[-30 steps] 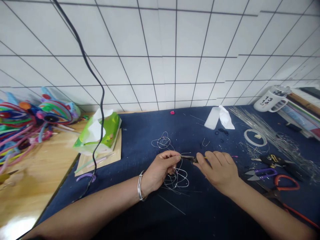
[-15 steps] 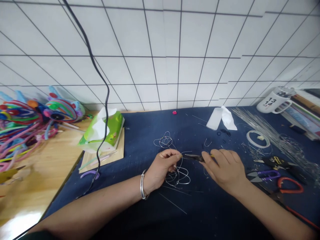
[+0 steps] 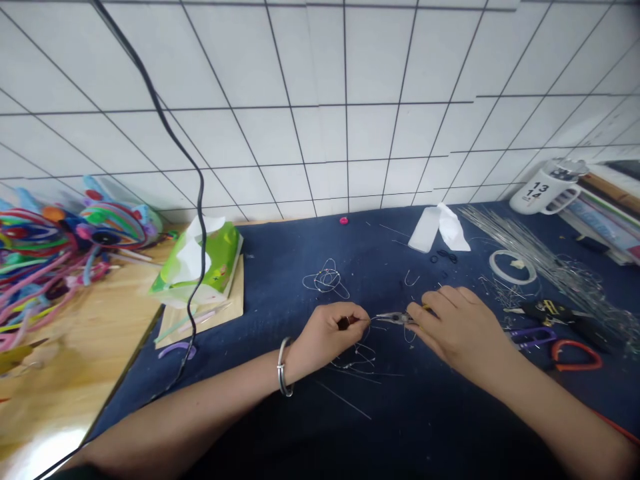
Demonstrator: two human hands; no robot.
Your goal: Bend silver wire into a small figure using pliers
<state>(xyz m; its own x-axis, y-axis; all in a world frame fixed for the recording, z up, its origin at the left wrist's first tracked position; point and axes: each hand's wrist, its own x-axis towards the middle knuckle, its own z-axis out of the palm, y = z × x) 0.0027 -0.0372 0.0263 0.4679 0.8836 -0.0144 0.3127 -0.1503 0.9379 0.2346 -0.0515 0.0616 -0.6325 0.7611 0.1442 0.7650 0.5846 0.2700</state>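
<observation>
My left hand (image 3: 336, 328), with a silver bangle at the wrist, pinches a thin silver wire (image 3: 371, 321) between thumb and forefinger. In my right hand (image 3: 453, 325) are needle-nose pliers (image 3: 395, 318), their handles mostly covered by my fingers. The jaws point left and meet the wire just beside my left fingertips. Below my left hand a loosely bent wire shape (image 3: 357, 363) lies on or just over the dark blue cloth (image 3: 280, 267). Farther back rests a coiled wire piece (image 3: 327, 279), and a small U-shaped wire (image 3: 411, 278) lies beyond the pliers.
On the left are a green tissue pack (image 3: 215, 267), a black cable (image 3: 200, 200) and colourful pipe-cleaner figures (image 3: 120, 223). To the right lie a bundle of straight wires (image 3: 515, 247), a white ring roll (image 3: 513, 267), purple snips (image 3: 533, 335), red-handled pliers (image 3: 577, 355) and a white mug (image 3: 543, 190).
The plier jaws have turned and now show wider, close to my left fingertips. My left hand has shifted slightly right and covers more of the bent wire shape. The view has tilted a little.
</observation>
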